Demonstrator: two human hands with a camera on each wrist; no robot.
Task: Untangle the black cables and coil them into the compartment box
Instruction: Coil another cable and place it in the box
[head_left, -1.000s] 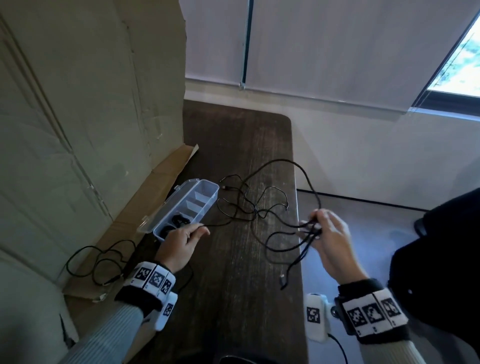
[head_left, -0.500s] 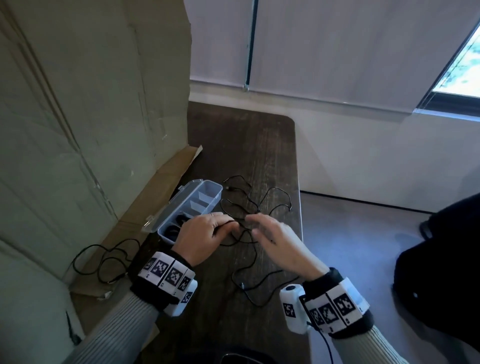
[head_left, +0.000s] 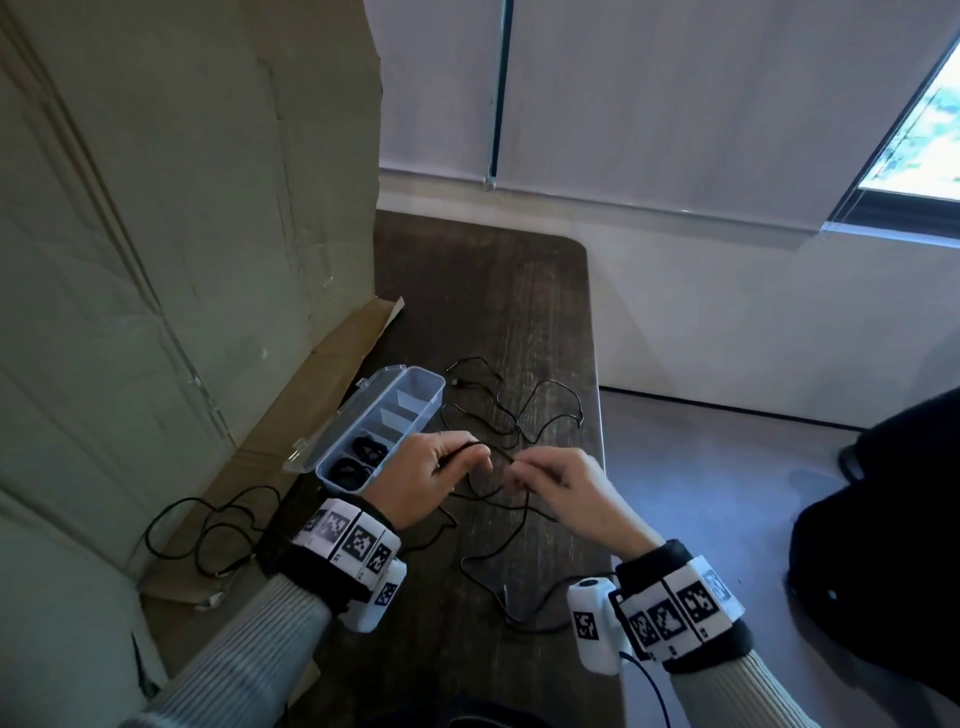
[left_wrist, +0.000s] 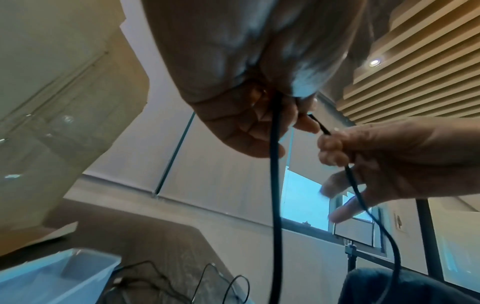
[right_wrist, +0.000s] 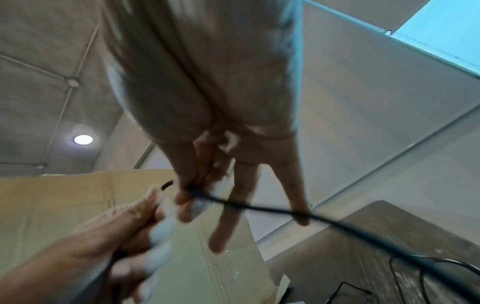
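A thin black cable lies in loose loops on the dark wooden table. My left hand pinches one strand of it just right of the clear compartment box. My right hand pinches the same cable a few centimetres to the right, thumb against forefinger, with the other fingers spread. In the right wrist view the cable runs from that pinch down to the table. Two coiled black cables fill the box's nearest compartments; its farther compartments hold nothing.
The box's lid hangs open to the left. A large cardboard sheet stands along the table's left side, with another black cable on its flap. The table's right edge drops to the floor. A dark bag sits at right.
My right hand carried the cable from beyond the table's right edge in to the middle. My left hand left the box side and took hold of the cable; both now pinch it close together.
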